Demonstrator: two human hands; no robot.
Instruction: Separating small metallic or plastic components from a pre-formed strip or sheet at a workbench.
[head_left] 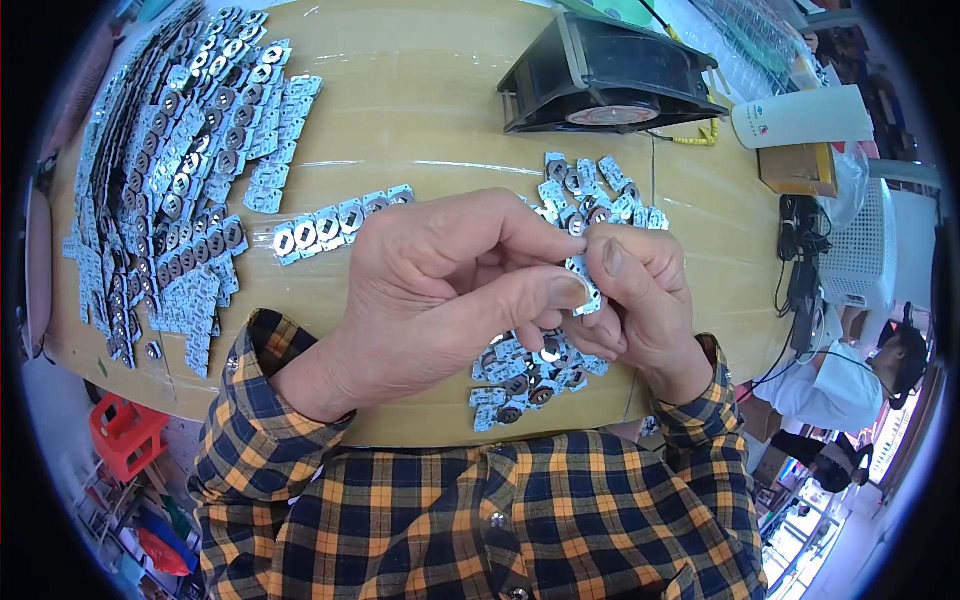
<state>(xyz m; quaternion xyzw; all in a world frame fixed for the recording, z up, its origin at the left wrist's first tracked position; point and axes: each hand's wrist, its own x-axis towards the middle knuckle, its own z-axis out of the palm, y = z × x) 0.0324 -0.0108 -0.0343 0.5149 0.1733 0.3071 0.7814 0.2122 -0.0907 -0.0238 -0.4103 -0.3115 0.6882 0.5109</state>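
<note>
My left hand (pixel 430 285) and my right hand (pixel 645 295) meet over the middle of the table, both closed in a pinch on one small pale circuit board (pixel 590 300). Only part of that board shows between the fingers and thumbs. Behind my left hand lies a strip of joined circuit boards (pixel 318 230) with round metal parts, its right end partly covered by the hand. A loose pile of small circuit boards (pixel 515 385) lies below my hands, nearer to me. Beyond my right hand is another scattered pile of boards (pixel 570 180).
Long stacked board strips (pixel 180 150) fill the table's left side. At the back stands a black fan (pixel 610 75). To its right are a white cylinder (pixel 805 115), a cardboard box (pixel 798 170) and black cables (pixel 795 245). A red stool (pixel 128 435) stands at lower left; people are at right.
</note>
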